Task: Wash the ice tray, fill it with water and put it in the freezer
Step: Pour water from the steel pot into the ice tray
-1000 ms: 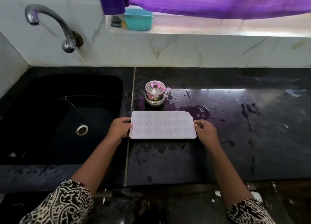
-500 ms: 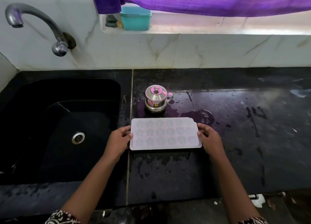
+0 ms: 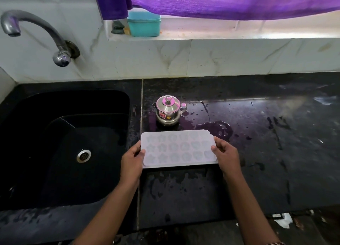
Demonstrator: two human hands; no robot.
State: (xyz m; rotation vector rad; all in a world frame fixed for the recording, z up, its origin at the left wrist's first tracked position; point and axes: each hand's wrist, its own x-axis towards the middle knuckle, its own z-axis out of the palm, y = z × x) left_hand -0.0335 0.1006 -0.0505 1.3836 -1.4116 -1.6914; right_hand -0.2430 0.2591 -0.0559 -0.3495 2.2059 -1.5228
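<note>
– While we look down at the counter (image 3: pixel 257 171), where do we have the ice tray (image 3: pixel 177 148)?

– We have it at the counter's left end, just beside the sink's (image 3: pixel 64 152) right edge. Its long sides run along the counter's front edge.

– And how do we hold it?

– Our left hand (image 3: pixel 131 162) grasps the tray's left short edge, thumb on top, the other fingers hidden under it. Our right hand (image 3: pixel 227 154) grasps the right short edge the same way.

– Does it rest on the counter, or have we lifted it?

– We cannot tell. It sits level, and we see three rows of flower-shaped cells across its pale top.

– What do we see behind it?

– A small steel pot (image 3: pixel 167 109) with a knobbed lid stands upright just behind the tray's back edge, toward the wall. A puddle (image 3: pixel 219 128) spreads from the pot to the tray's back right corner, and more wet streaks mark the counter to the right.

– And around the sink?

– Its drain (image 3: pixel 83 156) lies near the middle of the basin, and the tap (image 3: pixel 36 29) curves out from the wall over the sink's back left corner.

– What is higher up?

– A teal box (image 3: pixel 143 24) sits at the left end of the window sill (image 3: pixel 239 34), under the purple curtain (image 3: pixel 220 0).
</note>
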